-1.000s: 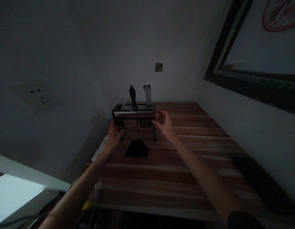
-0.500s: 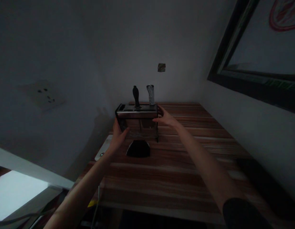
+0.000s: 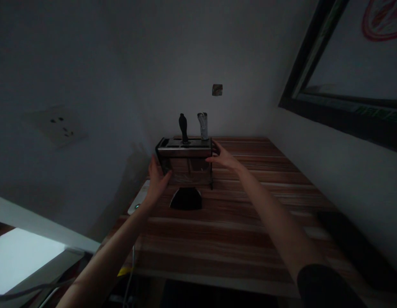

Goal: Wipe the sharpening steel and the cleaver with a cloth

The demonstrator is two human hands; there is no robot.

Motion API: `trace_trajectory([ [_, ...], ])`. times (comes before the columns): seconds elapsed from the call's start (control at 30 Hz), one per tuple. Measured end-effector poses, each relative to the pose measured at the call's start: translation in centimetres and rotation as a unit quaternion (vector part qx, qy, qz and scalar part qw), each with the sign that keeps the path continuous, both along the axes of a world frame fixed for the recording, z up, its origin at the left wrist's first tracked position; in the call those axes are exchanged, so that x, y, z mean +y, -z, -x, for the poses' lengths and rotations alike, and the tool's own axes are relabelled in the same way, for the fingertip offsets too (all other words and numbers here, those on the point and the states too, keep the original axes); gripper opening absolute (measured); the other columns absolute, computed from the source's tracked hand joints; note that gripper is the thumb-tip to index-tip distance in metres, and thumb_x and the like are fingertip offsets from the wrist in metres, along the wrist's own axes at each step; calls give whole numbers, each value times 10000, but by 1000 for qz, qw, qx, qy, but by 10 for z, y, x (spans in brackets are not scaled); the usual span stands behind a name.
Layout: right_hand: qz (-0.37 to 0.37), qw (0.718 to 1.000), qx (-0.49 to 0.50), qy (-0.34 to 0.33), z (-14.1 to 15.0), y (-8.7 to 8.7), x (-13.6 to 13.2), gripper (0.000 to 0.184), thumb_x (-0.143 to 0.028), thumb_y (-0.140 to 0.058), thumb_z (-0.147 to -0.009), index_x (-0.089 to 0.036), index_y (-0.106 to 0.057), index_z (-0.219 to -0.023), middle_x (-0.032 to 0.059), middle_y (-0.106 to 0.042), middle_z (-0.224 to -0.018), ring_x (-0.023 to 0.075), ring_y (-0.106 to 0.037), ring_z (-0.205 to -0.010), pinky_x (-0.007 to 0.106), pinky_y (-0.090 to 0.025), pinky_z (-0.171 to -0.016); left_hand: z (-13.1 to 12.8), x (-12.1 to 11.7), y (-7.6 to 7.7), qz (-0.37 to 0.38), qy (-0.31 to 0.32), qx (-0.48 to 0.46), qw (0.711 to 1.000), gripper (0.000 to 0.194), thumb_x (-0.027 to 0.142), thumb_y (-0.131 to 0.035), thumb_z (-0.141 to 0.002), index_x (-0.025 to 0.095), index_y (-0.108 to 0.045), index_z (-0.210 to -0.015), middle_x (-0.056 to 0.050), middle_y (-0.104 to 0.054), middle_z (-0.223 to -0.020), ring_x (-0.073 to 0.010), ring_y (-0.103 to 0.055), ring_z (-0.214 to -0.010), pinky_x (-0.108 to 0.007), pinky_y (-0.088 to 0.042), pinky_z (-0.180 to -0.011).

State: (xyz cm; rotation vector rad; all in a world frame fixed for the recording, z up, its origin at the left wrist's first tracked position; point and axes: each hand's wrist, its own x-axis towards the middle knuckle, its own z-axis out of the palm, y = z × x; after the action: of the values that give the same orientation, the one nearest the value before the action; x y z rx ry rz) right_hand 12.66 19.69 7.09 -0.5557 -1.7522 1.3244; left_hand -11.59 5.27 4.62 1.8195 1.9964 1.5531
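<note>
A knife block (image 3: 185,152) with a slotted metal top and clear sides stands at the back of the wood-grain table (image 3: 250,201). A black-handled item (image 3: 183,128) and a silver-grey handle (image 3: 203,127) stick up from its top. My left hand (image 3: 158,182) is at the block's left end, fingers spread and thumb near the front panel; contact is hard to see. My right hand (image 3: 222,157) grips the right end, thumb in front and fingers partly hidden behind the edge. Just before the block lies a black half-round object (image 3: 186,199) with a pale edge.
A white power strip or flat box (image 3: 140,199) lies by the left wall, with a cable (image 3: 130,273) below. A long dark object (image 3: 355,248) lies at the right. A wall socket (image 3: 62,126) and a dark-framed picture (image 3: 294,90) are on the walls. The room is dim.
My left hand has eased slightly outward, its fingers spreading away from the block's left end. My right hand and the block have stayed in place.
</note>
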Motion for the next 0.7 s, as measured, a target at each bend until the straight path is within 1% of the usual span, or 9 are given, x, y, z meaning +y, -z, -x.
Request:
trace_trajectory([
  [0.07, 4, 1000, 1, 6, 0, 2, 1, 1008, -264, -815, -518, -234, -290, -1377, 109, -437, -1347, 241, -435, -1228, 406, -421, -990, -10, -16, -6, -57, -37, 6, 998, 727, 248, -530, -822, 224, -107, -1413, -118, -216, -1452, -238, -276, -1322, -424, -274, -1083],
  [0.13, 7, 1000, 4, 8, 1, 3, 1, 1019, -274, -815, -517, -236, -277, -1382, 108, -429, -1353, 237, -428, -1234, 403, -422, -989, -24, -34, -7, -65, -18, 33, 997, 563, 236, -477, -850, 217, -245, -1362, -104, -360, -1365, -228, -364, -1263, -408, -320, -1053],
  [0.2, 6, 1000, 7, 2, 1, 3, 1, 1017, -286, -814, -522, -238, -274, -1382, 105, -430, -1354, 236, -435, -1229, 401, -425, -986, -38, -50, 1, 27, 100, 91, 991, 363, 200, -429, -867, 225, -443, -1228, -69, -524, -1185, -210, -487, -1136, -381, -389, -994],
  [0.23, 5, 1000, 9, -1, 1, 3, 1, 1016, -293, -815, -523, -240, -275, -1382, 103, -432, -1353, 237, -443, -1222, 400, -426, -984, -44, -57, 8, 81, 159, 138, 974, 309, 198, -443, -860, 237, -517, -1157, -57, -545, -1146, -210, -502, -1109, -375, -401, -979],
  [0.27, 3, 1000, 11, -4, 1, 3, 1, 1016, -299, -815, -523, -239, -276, -1382, 103, -433, -1353, 238, -449, -1216, 400, -428, -981, -50, -62, 17, 129, 192, 186, 955, 300, 231, -496, -841, 243, -548, -1136, -63, -530, -1168, -226, -491, -1115, -392, -395, -984],
  [0.33, 0, 1000, 15, -9, 1, 3, 0, 1019, -309, -814, -527, -233, -272, -1386, 109, -427, -1359, 241, -459, -1207, 400, -431, -977, -57, -70, 35, 189, 199, 257, 927, 420, 334, -563, -814, 269, -505, -1225, -86, -484, -1229, -270, -459, -1140, -456, -387, -977],
  [0.4, -2, 1000, 16, -9, 1, 4, 0, 1016, -315, -812, -531, -234, -271, -1387, 109, -418, -1368, 238, -454, -1213, 394, -427, -980, -60, -74, 50, 213, 181, 293, 914, 476, 383, -553, -821, 291, -460, -1278, -95, -457, -1254, -292, -436, -1155, -482, -385, -966],
  [0.47, -3, 1000, 15, -3, 1, 4, 0, 1007, -312, -812, -533, -246, -279, -1384, 99, -418, -1372, 232, -440, -1227, 391, -418, -990, -59, -75, 59, 220, 172, 308, 909, 481, 403, -531, -834, 298, -442, -1295, -98, -436, -1277, -298, -416, -1171, -484, -380, -968],
  [0.7, 0, 1000, 18, 5, 1, 4, -2, 987, -303, -814, -538, -257, -295, -1376, 86, -426, -1369, 231, -441, -1227, 390, -423, -989, -51, -68, 59, 205, 187, 310, 909, 479, 413, -515, -843, 305, -432, -1303, -85, -416, -1301, -281, -391, -1202, -473, -347, -1005],
])
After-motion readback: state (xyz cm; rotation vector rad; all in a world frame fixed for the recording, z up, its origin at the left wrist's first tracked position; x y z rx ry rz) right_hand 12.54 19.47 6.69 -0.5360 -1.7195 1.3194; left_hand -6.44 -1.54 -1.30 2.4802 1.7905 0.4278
